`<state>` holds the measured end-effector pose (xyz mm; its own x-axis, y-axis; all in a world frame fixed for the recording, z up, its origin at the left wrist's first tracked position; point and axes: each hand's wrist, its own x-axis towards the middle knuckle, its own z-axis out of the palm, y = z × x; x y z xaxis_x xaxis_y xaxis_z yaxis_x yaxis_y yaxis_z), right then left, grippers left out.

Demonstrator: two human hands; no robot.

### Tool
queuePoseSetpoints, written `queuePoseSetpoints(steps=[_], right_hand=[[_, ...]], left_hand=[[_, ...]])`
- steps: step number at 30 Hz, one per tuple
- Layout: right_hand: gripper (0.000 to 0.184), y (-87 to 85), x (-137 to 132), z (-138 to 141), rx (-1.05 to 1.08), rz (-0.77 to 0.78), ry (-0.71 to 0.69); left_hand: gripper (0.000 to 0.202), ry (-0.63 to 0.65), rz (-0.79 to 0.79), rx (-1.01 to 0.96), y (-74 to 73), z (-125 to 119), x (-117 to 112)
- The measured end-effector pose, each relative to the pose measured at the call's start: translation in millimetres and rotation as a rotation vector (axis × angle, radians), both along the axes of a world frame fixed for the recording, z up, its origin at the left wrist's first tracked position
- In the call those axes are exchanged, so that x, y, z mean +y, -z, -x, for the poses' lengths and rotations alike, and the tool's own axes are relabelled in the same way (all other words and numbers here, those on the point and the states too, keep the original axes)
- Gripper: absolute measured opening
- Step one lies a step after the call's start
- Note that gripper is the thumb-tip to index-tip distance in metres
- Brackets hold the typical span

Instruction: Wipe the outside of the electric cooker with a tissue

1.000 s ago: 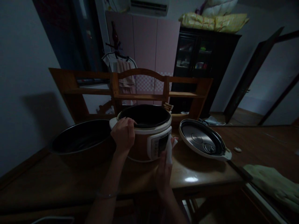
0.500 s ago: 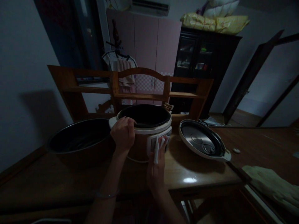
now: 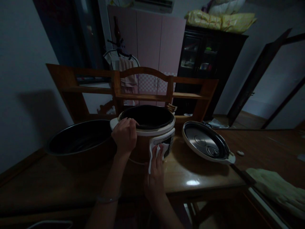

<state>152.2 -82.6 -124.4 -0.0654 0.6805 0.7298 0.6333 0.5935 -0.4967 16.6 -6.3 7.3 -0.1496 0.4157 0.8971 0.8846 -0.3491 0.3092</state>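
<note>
A rice cooker body (image 3: pixel 140 144) with a pale rim stands lidless on the wooden table (image 3: pixel 190 190), its inside dark. My left hand (image 3: pixel 124 135) is closed over the near left part of its rim. With my right hand (image 3: pixel 156 165) I press a white cloth (image 3: pixel 152 156) against the cooker's front control panel (image 3: pixel 169 141). To the left sits its dark inner pot (image 3: pixel 78 152), or a similar wide pot. On the right lies the round lid (image 3: pixel 202 143), its metal inner face turned up.
A wooden shelf rack (image 3: pixel 143 97) rises behind the cooker. At the right are a small white round object (image 3: pixel 240 153) and a pale green cloth (image 3: pixel 276 187). Farther back stand a pink wardrobe (image 3: pixel 147 47) and a dark cabinet (image 3: pixel 221 60).
My right hand has moved with the white cloth to the left and slightly down across the control panel, uncovering the panel's right part. My left hand stays on the rim.
</note>
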Motion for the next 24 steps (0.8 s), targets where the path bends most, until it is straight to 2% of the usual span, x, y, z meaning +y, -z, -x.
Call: queuePoseSetpoints(steps=[7,10,12,15,18,21,24], right_hand=[[0.079,11.0,-18,-9,-0.141,0.021,-0.088],[0.079,17.1,-33,-11,-0.144,0.074,-0.102],[0.079,15.9,-38,-11,-0.130,0.058,-0.100],[0.080,-1.2,-31,-11,-0.132,-0.097,-0.104],[0.080,-31.0,-12,-10,-0.200,-0.266,-0.124],[0.079,-53.4,7,-9,-0.310,-0.286,-0.146],[0.079,-54.8,18,-10,-0.400,-0.274,-0.187]], left_hand=[[0.057,0.003,0.011,-0.003,0.3,1,0],[0.059,-0.004,0.002,0.001,0.3,1,0],[0.059,-0.007,0.000,0.003,0.2,1,0],[0.059,-0.010,0.005,0.005,-0.2,0,0],[0.059,-0.010,0.016,0.001,-1.2,0,0],[0.059,0.002,0.028,0.006,-2.4,0,-2],[0.057,0.009,0.017,0.004,-3.3,0,-3]])
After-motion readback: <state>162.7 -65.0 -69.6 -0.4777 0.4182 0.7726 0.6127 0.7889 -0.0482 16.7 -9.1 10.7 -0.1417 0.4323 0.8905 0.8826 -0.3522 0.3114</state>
